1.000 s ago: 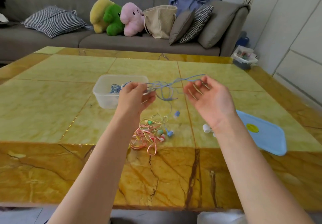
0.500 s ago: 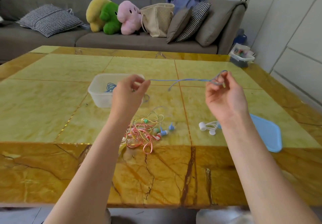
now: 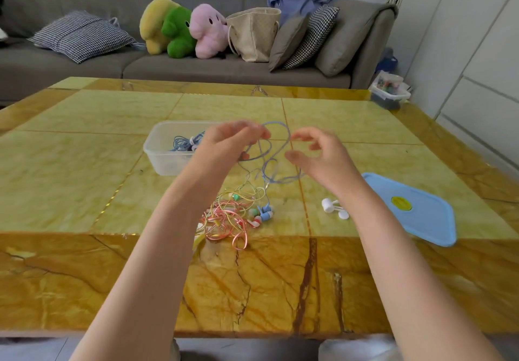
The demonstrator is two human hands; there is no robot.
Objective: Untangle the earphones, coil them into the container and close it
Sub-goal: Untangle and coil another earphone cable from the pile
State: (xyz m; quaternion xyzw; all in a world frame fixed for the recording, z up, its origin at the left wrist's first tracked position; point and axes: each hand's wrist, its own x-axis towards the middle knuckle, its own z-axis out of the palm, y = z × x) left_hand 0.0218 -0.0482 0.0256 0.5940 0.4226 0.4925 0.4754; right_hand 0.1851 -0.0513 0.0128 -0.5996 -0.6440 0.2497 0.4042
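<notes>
Above the bench, our left hand [image 3: 229, 143] pinches the blue earphone cable [image 3: 276, 154], coiling; our right hand [image 3: 317, 154], loosely curled, must catch the next loop.

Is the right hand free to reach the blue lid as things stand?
Probably yes: the blue lid lies bare on the table just right of the right hand, with nothing between; but the blue cable loops by its fingers.

My fingers [image 3: 262, 133] hold a pale blue cord [image 3: 276, 147]; pink and yellow cords [image 3: 227, 220] tangle at six o'clock on the yellow-marbled bench [image 3: 84, 164]; blue lid [image 3: 421, 220] at three.
</notes>
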